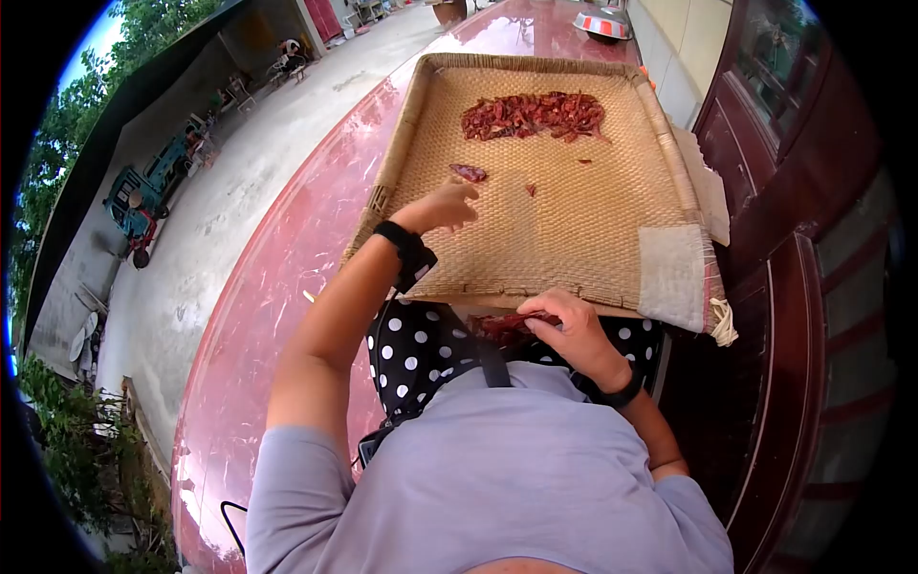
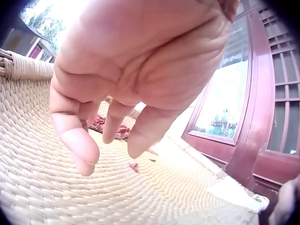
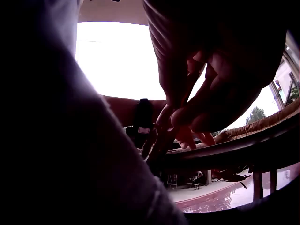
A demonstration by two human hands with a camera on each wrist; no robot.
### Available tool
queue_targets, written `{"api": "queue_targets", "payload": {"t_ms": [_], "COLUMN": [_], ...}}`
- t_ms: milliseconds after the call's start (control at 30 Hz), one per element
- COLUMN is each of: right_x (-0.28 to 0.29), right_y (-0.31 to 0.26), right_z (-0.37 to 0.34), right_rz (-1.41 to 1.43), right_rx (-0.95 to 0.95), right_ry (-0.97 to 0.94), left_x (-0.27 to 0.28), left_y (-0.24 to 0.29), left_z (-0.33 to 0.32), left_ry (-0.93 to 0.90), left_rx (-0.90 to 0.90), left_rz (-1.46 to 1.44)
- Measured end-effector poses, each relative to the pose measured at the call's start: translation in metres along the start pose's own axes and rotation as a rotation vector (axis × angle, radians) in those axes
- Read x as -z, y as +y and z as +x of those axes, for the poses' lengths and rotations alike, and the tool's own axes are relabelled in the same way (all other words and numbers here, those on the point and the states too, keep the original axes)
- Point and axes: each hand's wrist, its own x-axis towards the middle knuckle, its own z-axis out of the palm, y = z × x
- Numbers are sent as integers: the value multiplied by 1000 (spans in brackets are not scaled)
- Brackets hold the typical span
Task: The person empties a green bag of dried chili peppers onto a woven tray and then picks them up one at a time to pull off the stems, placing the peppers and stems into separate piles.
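Note:
A woven tray [image 1: 574, 220] lies in front of the person, with a heap of dried red chilies [image 1: 535, 115] near its far side. Over the tray's left part hangs the left hand [image 1: 445, 208], fingers relaxed and holding nothing; one dark red chili [image 1: 469, 173] lies just beyond it. In the left wrist view the left hand [image 2: 140, 61] has its fingers hanging down above the weave. The right hand [image 1: 571, 330] pinches dried chilies [image 1: 507, 328] at the tray's near edge, above the lap. In the right wrist view the right hand [image 3: 211, 84] is dark, its fingertips together.
The tray rests on a glossy red table [image 1: 316, 210]. Cloth [image 1: 672, 277] covers its near right corner, beside a knotted tie [image 1: 724, 322]. A red and white bowl [image 1: 602, 26] stands at the far end. Dark red doors [image 1: 765, 143] rise on the right.

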Motion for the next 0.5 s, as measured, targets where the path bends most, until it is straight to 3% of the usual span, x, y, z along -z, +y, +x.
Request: {"api": "queue_targets", "payload": {"t_ms": [200, 300, 500], "right_x": [-18, -21, -27], "right_y": [9, 18, 27], "right_z": [3, 8, 10], "right_rz": [-331, -413, -574], "right_rx": [347, 469, 472], "right_ry": [-29, -36, -150], "left_x": [-13, -18, -27], "left_y": [-44, -37, -46], "left_z": [66, 72, 96], "left_ry": [263, 269, 338], "left_rx": [-124, -145, -228], "left_rz": [488, 407, 408]}}
